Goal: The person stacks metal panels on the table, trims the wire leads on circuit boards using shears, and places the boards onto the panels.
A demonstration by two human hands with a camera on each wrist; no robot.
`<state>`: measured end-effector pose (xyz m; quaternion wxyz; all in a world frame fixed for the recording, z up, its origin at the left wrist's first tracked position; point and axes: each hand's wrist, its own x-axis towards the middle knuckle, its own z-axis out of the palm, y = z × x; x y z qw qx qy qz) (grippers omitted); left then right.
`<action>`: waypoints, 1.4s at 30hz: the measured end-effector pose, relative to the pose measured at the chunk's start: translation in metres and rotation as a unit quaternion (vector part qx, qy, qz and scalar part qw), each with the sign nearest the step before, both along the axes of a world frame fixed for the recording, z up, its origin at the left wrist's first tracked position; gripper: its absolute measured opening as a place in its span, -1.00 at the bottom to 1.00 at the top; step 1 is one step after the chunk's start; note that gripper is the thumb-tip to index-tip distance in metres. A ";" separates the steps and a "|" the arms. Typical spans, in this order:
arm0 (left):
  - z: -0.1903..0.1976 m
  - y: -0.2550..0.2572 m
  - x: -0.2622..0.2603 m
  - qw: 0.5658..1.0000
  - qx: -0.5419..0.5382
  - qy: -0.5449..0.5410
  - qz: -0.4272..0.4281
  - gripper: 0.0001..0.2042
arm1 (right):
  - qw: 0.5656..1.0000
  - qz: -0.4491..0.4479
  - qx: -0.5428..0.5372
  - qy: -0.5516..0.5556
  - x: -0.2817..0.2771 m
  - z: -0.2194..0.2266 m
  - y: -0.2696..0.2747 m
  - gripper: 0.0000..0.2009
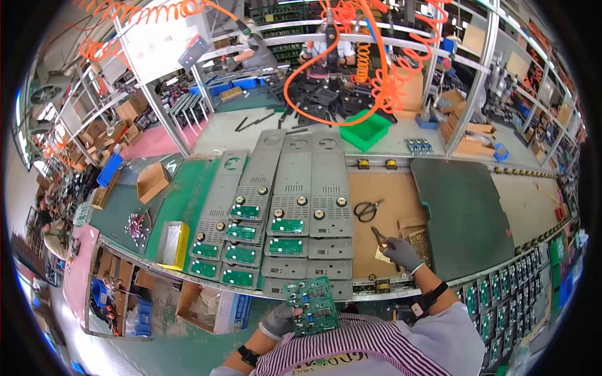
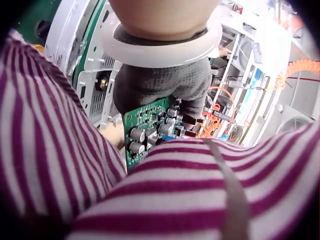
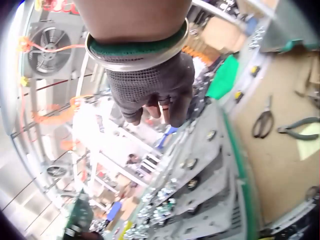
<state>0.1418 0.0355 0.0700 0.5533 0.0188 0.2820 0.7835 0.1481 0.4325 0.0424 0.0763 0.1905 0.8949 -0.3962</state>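
My gloved left hand (image 1: 279, 321) grips a green circuit board (image 1: 311, 304) by its edge, close to the striped apron. In the left wrist view, the board (image 2: 150, 130) shows grey cylindrical capacitors on its face. My gloved right hand (image 1: 402, 254) is over the brown work surface, overlapping the handles of the pliers (image 1: 377, 235) in the head view. In the right wrist view its fingers (image 3: 179, 111) hang loosely curled with nothing between them, while the pliers (image 3: 300, 131) lie apart on yellow paper. Black-handled scissors (image 1: 366, 210) lie beyond the pliers.
Grey metal panels (image 1: 326, 182) lie in overlapping rows, several carrying green circuit boards (image 1: 241, 232). A parts box (image 1: 419, 245) stands beside the right hand. Further off are a green bin (image 1: 365, 131), a dark green mat (image 1: 464, 207) and hanging orange hoses (image 1: 288, 91).
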 end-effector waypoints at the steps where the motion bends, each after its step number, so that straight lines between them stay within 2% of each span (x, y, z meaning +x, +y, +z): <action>1: 0.013 0.000 0.004 1.000 -0.009 0.003 0.016 -0.21 | 0.998 -0.021 -0.002 -0.052 0.012 -0.024 0.008 -0.54; 3: 0.023 0.007 0.005 0.998 -0.020 0.026 0.055 -0.21 | 0.992 0.021 0.101 -0.067 0.035 -0.050 0.020 -0.50; 4: 0.026 0.008 0.010 0.997 -0.034 0.026 0.065 -0.21 | 0.989 0.000 0.134 -0.061 0.045 -0.062 0.021 -0.55; 6: 0.018 0.009 0.010 0.990 -0.074 0.056 0.110 -0.27 | 0.983 0.016 0.145 -0.110 0.051 -0.060 0.023 -0.63; 7: 0.011 0.005 0.011 0.984 -0.105 0.031 0.143 -0.32 | 0.984 0.019 0.152 -0.092 0.056 -0.086 0.033 -0.62; 8: 0.005 0.000 0.011 0.974 -0.135 0.016 0.180 -0.38 | 0.986 -0.008 0.124 -0.111 0.054 -0.094 0.037 -0.60; 10: 0.006 0.010 0.006 0.968 -0.113 0.044 0.221 -0.48 | 0.981 -0.027 0.141 -0.134 0.048 -0.086 0.039 -0.58; 11: 0.004 0.014 0.004 0.966 -0.118 0.035 0.227 -0.49 | 0.971 -0.040 0.133 -0.197 0.040 -0.071 0.038 -0.57; 12: 0.003 0.015 0.001 0.963 -0.124 0.029 0.236 -0.50 | 0.969 -0.037 0.146 -0.197 0.036 -0.077 0.040 -0.57; 14: 0.002 0.020 -0.001 0.962 -0.130 0.026 0.240 -0.52 | 0.967 -0.024 0.171 -0.190 0.024 -0.089 0.041 -0.56; 15: 0.002 0.023 -0.002 0.963 -0.130 0.025 0.234 -0.53 | 0.972 -0.041 0.177 -0.148 0.020 -0.090 0.038 -0.55; 16: 0.002 0.025 -0.004 0.965 -0.130 0.026 0.228 -0.54 | 0.969 -0.016 0.201 -0.144 0.013 -0.092 0.035 -0.54; 18: 0.008 0.028 0.002 0.947 -0.201 0.033 0.249 -0.55 | 0.958 0.025 0.254 -0.127 -0.009 -0.088 0.035 -0.53; 19: 0.009 0.029 0.002 0.940 -0.226 0.042 0.253 -0.56 | 0.950 0.034 0.291 -0.111 -0.021 -0.112 0.037 -0.53; 20: -0.004 0.016 0.004 0.912 -0.309 0.157 0.221 -0.57 | 0.954 0.041 0.267 -0.128 -0.036 -0.128 0.039 -0.49; 21: -0.005 0.021 0.003 0.934 -0.247 0.080 0.244 -0.56 | 0.966 0.035 0.223 -0.124 -0.044 -0.121 0.040 -0.40; 22: 0.002 0.029 0.001 0.949 -0.212 0.051 0.227 -0.52 | 0.966 0.048 0.239 -0.081 -0.048 -0.111 0.039 -0.31; 23: 0.016 0.041 0.005 0.949 -0.207 0.064 0.228 -0.52 | 0.967 0.049 0.223 -0.111 -0.054 -0.113 0.038 -0.30; 24: 0.003 0.031 0.006 0.950 -0.189 0.031 0.248 -0.51 | 0.968 0.028 0.215 -0.125 -0.065 -0.134 0.040 -0.32; 25: -0.001 0.029 0.005 0.945 -0.207 0.034 0.253 -0.51 | 0.966 0.007 0.219 -0.139 -0.070 -0.131 0.038 -0.31; 28: 0.002 0.044 -0.007 0.930 -0.250 0.084 0.255 -0.52 | 0.976 -0.005 0.140 -0.165 -0.079 -0.138 0.045 -0.35; 30: 0.004 0.051 -0.015 0.923 -0.262 0.111 0.258 -0.52 | 0.975 -0.008 0.058 -0.213 -0.076 -0.104 0.051 -0.38; 31: 0.006 0.054 -0.019 0.920 -0.267 0.126 0.260 -0.52 | 0.979 -0.006 -0.064 -0.192 -0.074 -0.099 0.057 -0.55; 32: 0.008 0.055 -0.023 0.915 -0.269 0.139 0.265 -0.52 | 0.965 -0.009 -0.189 -0.179 -0.072 -0.093 0.062 -0.68; 33: 0.009 0.058 -0.027 0.915 -0.269 0.150 0.262 -0.52 | 0.940 -0.054 -0.322 -0.102 -0.072 -0.116 0.062 -0.76; 34: 0.009 0.059 -0.029 0.910 -0.272 0.164 0.266 -0.52 | 0.890 -0.096 -0.444 -0.020 -0.067 -0.124 0.063 -0.76; 35: 0.010 0.062 -0.034 0.908 -0.270 0.178 0.267 -0.52 | 0.840 -0.122 -0.529 0.022 -0.053 -0.109 0.060 -0.76; 37: 0.014 0.066 -0.041 0.901 -0.269 0.204 0.272 -0.52 | 0.710 -0.164 -0.677 0.108 -0.015 -0.041 0.038 -0.75; 40: 0.019 0.068 -0.052 0.892 -0.260 0.244 0.279 -0.53 | 0.650 -0.196 -0.721 0.135 0.030 0.027 0.010 -0.72; 41: 0.022 0.069 -0.056 0.888 -0.256 0.256 0.283 -0.53 | 0.661 -0.163 -0.716 0.156 0.044 0.038 0.005 -0.76; 42: 0.024 0.068 -0.060 0.884 -0.251 0.269 0.289 -0.53 | 0.709 -0.147 -0.670 0.163 0.048 0.038 0.001 -0.75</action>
